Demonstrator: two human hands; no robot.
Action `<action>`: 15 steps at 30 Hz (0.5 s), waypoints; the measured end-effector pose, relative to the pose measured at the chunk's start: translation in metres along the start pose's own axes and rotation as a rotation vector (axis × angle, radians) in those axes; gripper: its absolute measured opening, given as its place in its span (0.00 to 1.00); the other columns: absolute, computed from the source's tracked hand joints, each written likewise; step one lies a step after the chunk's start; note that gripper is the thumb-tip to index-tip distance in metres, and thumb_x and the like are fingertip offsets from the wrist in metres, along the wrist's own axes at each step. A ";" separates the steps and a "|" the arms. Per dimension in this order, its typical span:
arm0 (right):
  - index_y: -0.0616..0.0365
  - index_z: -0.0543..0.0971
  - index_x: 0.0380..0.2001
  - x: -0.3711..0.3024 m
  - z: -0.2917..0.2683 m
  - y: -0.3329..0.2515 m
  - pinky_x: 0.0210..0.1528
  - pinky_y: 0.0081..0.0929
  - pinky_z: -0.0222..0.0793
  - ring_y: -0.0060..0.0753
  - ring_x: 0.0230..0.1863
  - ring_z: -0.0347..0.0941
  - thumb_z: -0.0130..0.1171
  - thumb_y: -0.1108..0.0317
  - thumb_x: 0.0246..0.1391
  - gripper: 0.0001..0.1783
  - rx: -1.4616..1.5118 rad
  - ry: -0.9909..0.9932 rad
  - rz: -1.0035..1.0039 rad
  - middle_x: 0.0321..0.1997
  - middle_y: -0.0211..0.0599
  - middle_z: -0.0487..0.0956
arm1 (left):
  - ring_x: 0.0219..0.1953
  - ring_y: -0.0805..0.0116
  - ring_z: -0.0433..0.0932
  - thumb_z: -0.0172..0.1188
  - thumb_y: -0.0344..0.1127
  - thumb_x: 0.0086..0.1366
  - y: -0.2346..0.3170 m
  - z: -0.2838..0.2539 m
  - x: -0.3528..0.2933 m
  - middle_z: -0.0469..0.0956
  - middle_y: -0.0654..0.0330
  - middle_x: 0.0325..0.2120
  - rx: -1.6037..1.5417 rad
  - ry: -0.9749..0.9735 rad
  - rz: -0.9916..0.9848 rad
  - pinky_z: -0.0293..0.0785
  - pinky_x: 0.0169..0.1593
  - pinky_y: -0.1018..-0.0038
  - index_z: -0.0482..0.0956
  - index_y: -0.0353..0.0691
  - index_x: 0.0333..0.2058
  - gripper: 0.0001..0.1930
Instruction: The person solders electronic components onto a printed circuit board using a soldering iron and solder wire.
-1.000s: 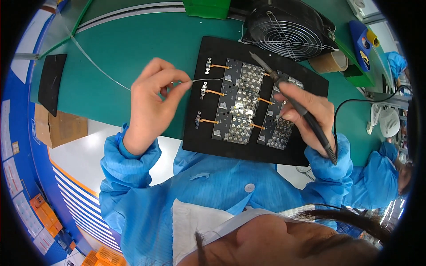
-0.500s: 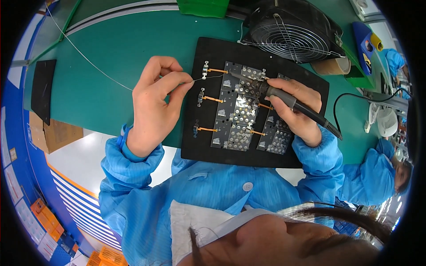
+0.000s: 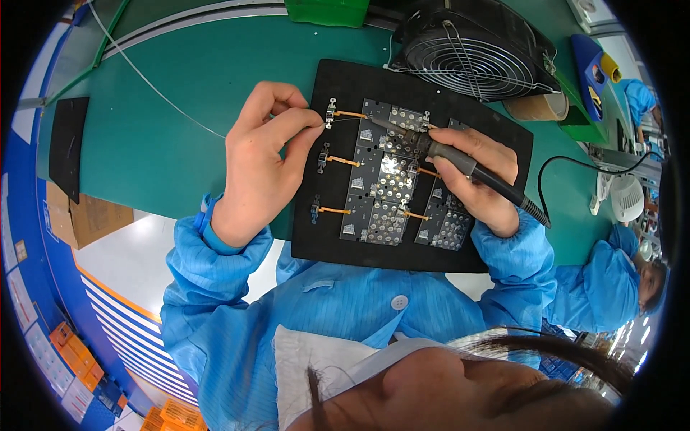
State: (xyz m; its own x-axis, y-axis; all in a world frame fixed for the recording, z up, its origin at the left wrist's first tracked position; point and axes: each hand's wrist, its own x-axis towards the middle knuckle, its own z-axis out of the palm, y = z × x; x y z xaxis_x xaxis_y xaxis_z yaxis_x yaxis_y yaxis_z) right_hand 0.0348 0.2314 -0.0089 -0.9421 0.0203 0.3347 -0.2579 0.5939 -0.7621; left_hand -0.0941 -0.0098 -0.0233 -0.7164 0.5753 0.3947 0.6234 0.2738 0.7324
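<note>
A thin strand of solder wire (image 3: 162,98) runs down from the upper left into my left hand (image 3: 267,161), which pinches it between thumb and forefinger. Its free end reaches past the hand toward the top left circuit board. In my right hand (image 3: 480,172) is a soldering iron (image 3: 460,159), its tip resting at or close to the orange flex strip (image 3: 351,114) where that strip meets the board. Several dark circuit boards (image 3: 366,161) with rows of round silver pads lie on a black mat (image 3: 333,79). Small connectors (image 3: 323,158) stick out leftward on orange strips.
Beyond the mat stands a black fan with a wire guard (image 3: 471,65), beside a cardboard roll (image 3: 535,106). A green bin (image 3: 328,12) is at the far edge. The iron's black cord (image 3: 544,179) loops at right. Another person in blue (image 3: 600,284) sits at far right.
My left hand has moved slightly right, toward the boards, bringing the solder wire along. The iron has barely shifted, and the mat with the boards has slid a touch left.
</note>
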 end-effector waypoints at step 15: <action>0.65 0.81 0.42 0.001 -0.001 -0.001 0.24 0.22 0.69 0.30 0.23 0.76 0.64 0.76 0.45 0.17 -0.016 -0.011 -0.003 0.25 0.42 0.79 | 0.32 0.66 0.75 0.64 0.16 0.50 0.002 0.005 0.007 0.72 0.57 0.36 -0.005 -0.028 0.035 0.73 0.33 0.74 0.79 0.31 0.29 0.07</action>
State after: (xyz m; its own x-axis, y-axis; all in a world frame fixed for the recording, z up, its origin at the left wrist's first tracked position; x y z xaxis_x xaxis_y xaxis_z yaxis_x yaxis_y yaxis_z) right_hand 0.0344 0.2323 -0.0074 -0.9438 0.0095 0.3304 -0.2572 0.6068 -0.7521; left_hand -0.0963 -0.0010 -0.0222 -0.6854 0.6056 0.4043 0.6460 0.2494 0.7215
